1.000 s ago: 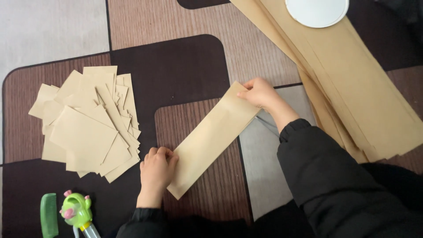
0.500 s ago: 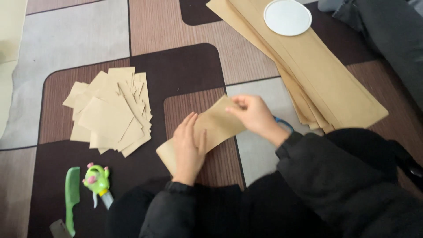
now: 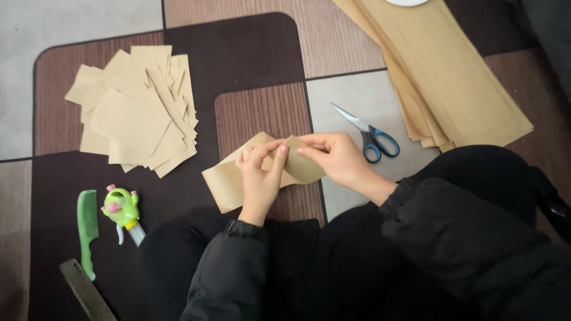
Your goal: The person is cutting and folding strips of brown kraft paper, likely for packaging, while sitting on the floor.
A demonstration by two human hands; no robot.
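Both hands meet over the patterned floor mat [image 3: 250,53]: left hand [image 3: 260,178] and right hand [image 3: 336,159] pinch the brown paper strip [image 3: 229,181], doubling its end over so the edges line up. Right of that strip lies the stack of long brown sheets [image 3: 452,89]; left, the pile of folded pieces [image 3: 134,113]. Blue-handled scissors [image 3: 372,135] rest just right of it, within reach.
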